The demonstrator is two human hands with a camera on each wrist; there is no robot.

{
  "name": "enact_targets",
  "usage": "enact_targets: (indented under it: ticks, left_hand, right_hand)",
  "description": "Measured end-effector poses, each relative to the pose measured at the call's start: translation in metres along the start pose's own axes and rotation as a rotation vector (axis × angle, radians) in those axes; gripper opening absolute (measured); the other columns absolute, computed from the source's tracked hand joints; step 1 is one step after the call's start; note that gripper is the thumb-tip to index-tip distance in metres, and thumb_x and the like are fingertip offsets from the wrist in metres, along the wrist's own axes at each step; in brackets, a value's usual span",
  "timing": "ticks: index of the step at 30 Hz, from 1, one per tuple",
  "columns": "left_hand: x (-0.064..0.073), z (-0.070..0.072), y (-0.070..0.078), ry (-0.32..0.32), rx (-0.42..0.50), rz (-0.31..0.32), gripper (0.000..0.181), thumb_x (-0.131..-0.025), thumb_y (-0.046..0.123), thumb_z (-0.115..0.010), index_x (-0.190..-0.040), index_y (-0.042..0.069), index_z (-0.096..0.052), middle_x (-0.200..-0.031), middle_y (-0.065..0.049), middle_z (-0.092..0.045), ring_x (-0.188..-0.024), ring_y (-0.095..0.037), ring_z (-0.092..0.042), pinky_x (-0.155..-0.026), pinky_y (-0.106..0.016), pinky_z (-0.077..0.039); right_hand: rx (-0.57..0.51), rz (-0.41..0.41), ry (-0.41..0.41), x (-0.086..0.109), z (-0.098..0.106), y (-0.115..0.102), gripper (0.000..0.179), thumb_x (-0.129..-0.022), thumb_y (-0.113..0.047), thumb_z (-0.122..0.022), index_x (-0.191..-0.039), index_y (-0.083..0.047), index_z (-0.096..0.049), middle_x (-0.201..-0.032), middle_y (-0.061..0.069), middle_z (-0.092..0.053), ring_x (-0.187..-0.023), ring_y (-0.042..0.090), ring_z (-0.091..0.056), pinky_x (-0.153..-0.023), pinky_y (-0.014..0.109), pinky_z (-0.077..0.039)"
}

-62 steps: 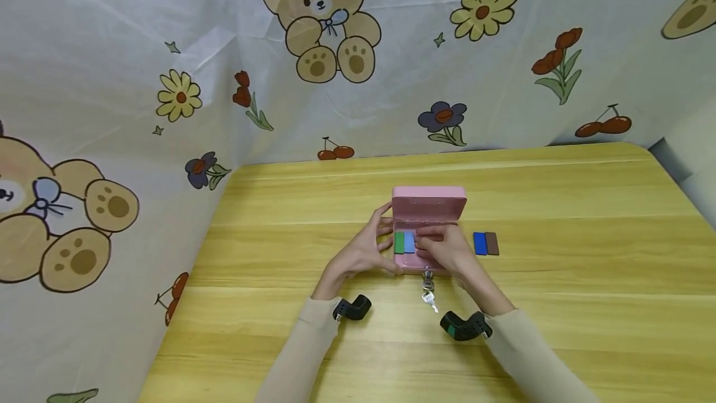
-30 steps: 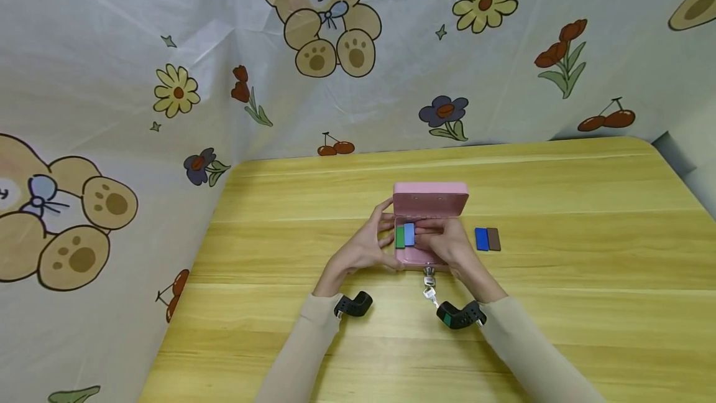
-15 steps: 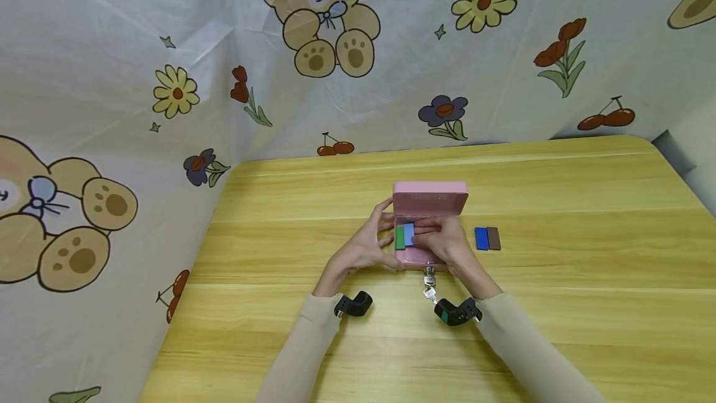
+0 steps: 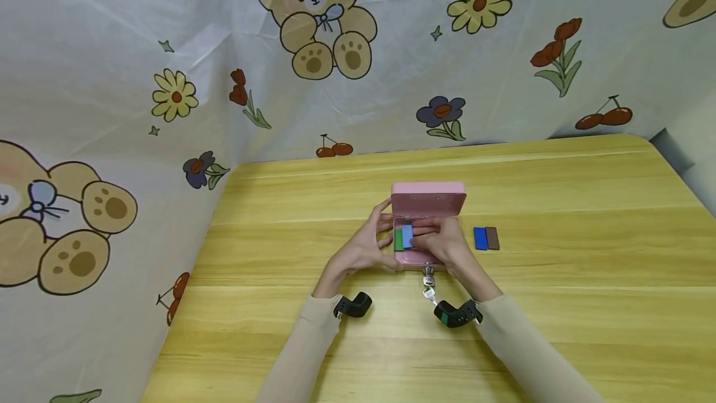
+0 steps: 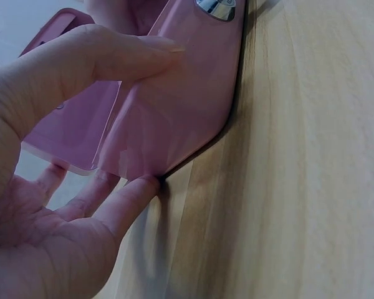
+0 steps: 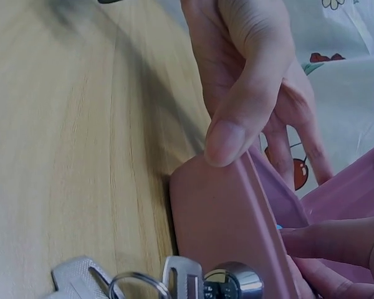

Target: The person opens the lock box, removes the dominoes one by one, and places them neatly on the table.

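Observation:
A pink box (image 4: 399,260) stands on the table with its lid (image 4: 428,201) raised. My left hand (image 4: 362,249) holds the box's left end. In the left wrist view its thumb (image 5: 137,56) presses the front wall, and the other fingers touch the side. Inside lie a green block (image 4: 399,240) and a light blue block (image 4: 407,235) side by side, the blue one slightly farther back. My right hand (image 4: 444,242) reaches into the box, thumb and fingers pinching the light blue block's right edge. That hand hides the right part of the box's inside.
Right of the box, a dark blue block (image 4: 480,238) and a brown block (image 4: 492,238) lie side by side on the wooden table (image 4: 559,303). Keys (image 4: 429,294) hang from the front lock (image 6: 237,280). A bear-print cloth (image 4: 391,111) rises behind the table.
My right hand's thumb has come to the light blue block's edge, and that block has shifted slightly back beside the green one. My right wrist has swung left. My left hand stays put.

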State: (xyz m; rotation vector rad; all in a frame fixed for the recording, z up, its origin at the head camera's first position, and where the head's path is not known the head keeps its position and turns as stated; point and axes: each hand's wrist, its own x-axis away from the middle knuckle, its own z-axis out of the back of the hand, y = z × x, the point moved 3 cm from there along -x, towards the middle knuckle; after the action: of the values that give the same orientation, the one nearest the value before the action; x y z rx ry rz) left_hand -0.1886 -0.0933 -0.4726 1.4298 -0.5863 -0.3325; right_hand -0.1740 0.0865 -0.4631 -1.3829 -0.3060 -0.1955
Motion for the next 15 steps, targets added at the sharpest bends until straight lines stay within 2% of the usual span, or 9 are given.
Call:
enact_targets:
  ticks: [5,8,11,15]
  left_hand:
    - [0.002,-0.001,0.001,0.002,0.01,0.004,0.139,-0.062,-0.027,-0.082,-0.168,0.022,-0.006,-0.161,-0.021,-0.03,-0.151,-0.038,-0.032,-0.125,-0.041,-0.035]
    - [0.002,-0.002,0.001,0.003,0.015,0.008,0.139,-0.063,-0.027,-0.082,-0.168,0.022,-0.006,-0.159,-0.021,-0.031,-0.151,-0.038,-0.032,-0.124,-0.039,-0.036]
    - [0.001,-0.002,0.0,0.004,0.012,0.011,0.139,-0.062,-0.028,-0.083,-0.168,0.022,-0.007,-0.158,-0.021,-0.031,-0.15,-0.038,-0.033,-0.124,-0.038,-0.037]
    - [0.0,-0.002,0.001,0.01,-0.002,0.012,0.14,-0.062,-0.027,-0.083,-0.168,0.022,-0.007,-0.159,-0.021,-0.031,-0.151,-0.038,-0.032,-0.124,-0.038,-0.036]
  right_hand:
    - [-0.012,0.027,-0.021,0.01,0.004,-0.003,0.04,-0.088,0.01,-0.074,-0.126,0.015,-0.065,-0.118,0.03,-0.07,-0.096,0.023,-0.075,-0.082,0.024,-0.064]
    - [-0.03,0.017,-0.033,0.018,0.01,-0.005,0.043,-0.09,0.004,-0.075,-0.131,0.011,-0.065,-0.122,0.027,-0.071,-0.098,0.019,-0.073,-0.083,0.023,-0.064]
    - [-0.063,-0.009,-0.042,0.026,0.019,-0.006,0.047,-0.092,-0.002,-0.077,-0.137,0.007,-0.063,-0.126,0.023,-0.07,-0.097,0.012,-0.071,-0.084,0.024,-0.064]
    - [-0.14,0.011,-0.045,0.034,0.038,-0.007,0.052,-0.093,0.0,-0.076,-0.14,0.011,-0.058,-0.122,0.016,-0.073,-0.092,0.007,-0.071,-0.086,0.026,-0.064]
